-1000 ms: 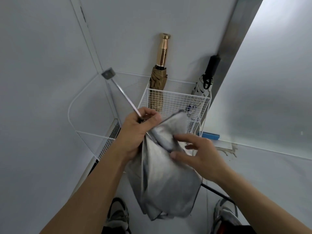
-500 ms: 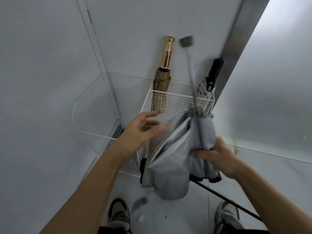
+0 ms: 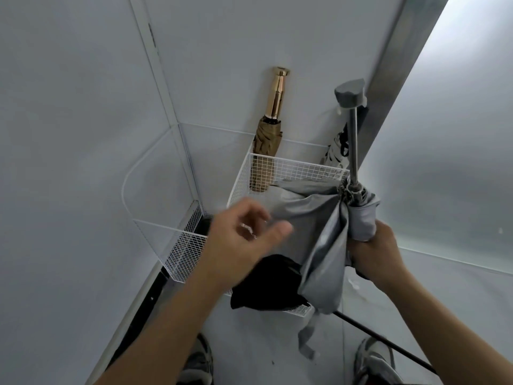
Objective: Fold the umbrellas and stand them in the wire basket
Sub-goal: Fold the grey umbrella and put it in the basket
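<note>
My right hand (image 3: 373, 252) grips a grey umbrella (image 3: 324, 245) around its bunched canopy, shaft and grey handle pointing up. Loose grey cloth spreads leftward to my left hand (image 3: 244, 240), blurred, fingers apart, at the edge of the cloth; whether it pinches the cloth I cannot tell. Behind stands the white wire basket (image 3: 294, 169) in the corner. In it stand a folded tan umbrella with a gold handle (image 3: 270, 134) and a folded white patterned umbrella (image 3: 337, 151), partly hidden by the grey shaft. A black piece of fabric (image 3: 266, 284) hangs below my left hand.
White walls close in on the left and behind the basket; a metal frame strip (image 3: 397, 59) and a frosted panel stand to the right. A thin black rod (image 3: 388, 343) lies across the floor near my shoes (image 3: 372, 362).
My right hand has carried the grey umbrella to the right and lower. The cloth has spread out leftward, with my left hand now at its edge. The view has tilted slightly.
</note>
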Tool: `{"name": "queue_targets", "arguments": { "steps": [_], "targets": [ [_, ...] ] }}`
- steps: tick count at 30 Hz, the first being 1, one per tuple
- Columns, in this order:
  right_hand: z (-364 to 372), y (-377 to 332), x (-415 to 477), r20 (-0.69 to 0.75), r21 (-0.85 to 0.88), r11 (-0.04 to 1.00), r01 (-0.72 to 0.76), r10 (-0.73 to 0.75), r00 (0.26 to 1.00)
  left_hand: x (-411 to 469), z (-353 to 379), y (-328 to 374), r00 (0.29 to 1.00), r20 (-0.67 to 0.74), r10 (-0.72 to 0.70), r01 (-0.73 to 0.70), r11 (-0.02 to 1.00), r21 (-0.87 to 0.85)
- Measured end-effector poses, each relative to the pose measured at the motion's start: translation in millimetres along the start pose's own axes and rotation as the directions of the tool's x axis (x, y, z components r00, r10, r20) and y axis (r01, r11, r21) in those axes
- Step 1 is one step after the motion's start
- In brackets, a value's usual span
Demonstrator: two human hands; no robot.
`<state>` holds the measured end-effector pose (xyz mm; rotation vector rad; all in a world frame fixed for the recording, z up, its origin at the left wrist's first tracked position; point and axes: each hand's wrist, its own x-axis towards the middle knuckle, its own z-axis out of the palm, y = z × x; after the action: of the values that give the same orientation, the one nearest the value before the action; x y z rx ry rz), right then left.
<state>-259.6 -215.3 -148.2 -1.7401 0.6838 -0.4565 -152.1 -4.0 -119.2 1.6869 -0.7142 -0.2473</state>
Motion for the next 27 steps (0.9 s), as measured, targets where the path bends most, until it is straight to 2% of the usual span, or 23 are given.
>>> {"name": "queue_targets", "arguments": {
  "steps": [2, 3, 5, 7, 9, 13, 15, 17, 20, 23, 25, 27],
  "targets": [
    [2.4, 0.9, -0.9, -0.044, -0.008, 0.999, 0.05, -0.05, 0.998, -8.9, 16.9, 3.7, 0.957, 0.268, -0.115, 0.086, 0.989, 0.117],
    [2.6, 0.7, -2.0, -0.051, -0.022, 0.997, 0.073, -0.074, 0.996, -12.7, 25.0, 2.6, 0.921, 0.352, -0.169, 0.096, 0.972, 0.214],
    [1.7, -1.6, -3.7, -0.045, -0.046, 0.994, 0.103, -0.105, 0.993, -15.3, 36.9, -4.2, 0.921, 0.362, -0.146, -0.009, 0.919, 0.394],
    [-0.3, -2.0, -3.5, -0.027, -0.037, 0.995, 0.094, -0.095, 0.995, -9.2, 34.2, -11.5, 0.968, 0.242, -0.068, -0.06, 0.872, 0.486],
    [-4.4, 1.8, -1.7, 0.011, -0.032, 0.997, 0.068, -0.067, 0.998, 1.1, 20.1, -18.6, 0.997, 0.074, -0.023, -0.012, 0.897, 0.442],
    [-1.8, 4.0, -5.9, 0.14, -0.138, 0.99, 0.018, 0.001, 0.99, 16.0, 1.0, -22.6, 0.977, -0.203, 0.057, 0.023, 0.927, 0.375],
    [2.6, -1.6, -10.1, 0.196, -0.142, 0.99, -0.017, 0.045, 0.98, 20.0, 2.1, -25.3, 0.958, -0.274, 0.09, 0.018, 0.929, 0.37],
    [5.1, -4.7, -13.2, 0.31, -0.07, 0.993, -0.093, 0.111, 0.944, 23.5, 3.8, -28.8, 0.937, -0.332, 0.107, 0.02, 0.934, 0.357],
    [6.5, -4.0, -13.2, 0.406, 0.015, 0.954, -0.299, 0.267, 0.874, 27.1, 5.6, -33.7, 0.922, -0.383, 0.058, 0.067, 0.95, 0.306],
    [4.8, -0.5, -8.6, 0.398, 0.124, 0.893, -0.433, 0.356, 0.846, 31.0, -2.5, -35.6, 0.875, -0.485, 0.006, 0.149, 0.948, 0.28],
    [4.2, 1.5, -6.4, 0.329, 0.136, 0.891, -0.433, 0.372, 0.868, 32.8, -12.0, -29.3, 0.82, -0.572, -0.024, 0.166, 0.966, 0.198],
    [6.9, 1.9, -6.7, 0.274, 0.108, 0.916, -0.387, 0.347, 0.897, 29.7, -15.4, -16.9, 0.828, -0.552, -0.099, 0.163, 0.984, 0.067]
  ]
}}
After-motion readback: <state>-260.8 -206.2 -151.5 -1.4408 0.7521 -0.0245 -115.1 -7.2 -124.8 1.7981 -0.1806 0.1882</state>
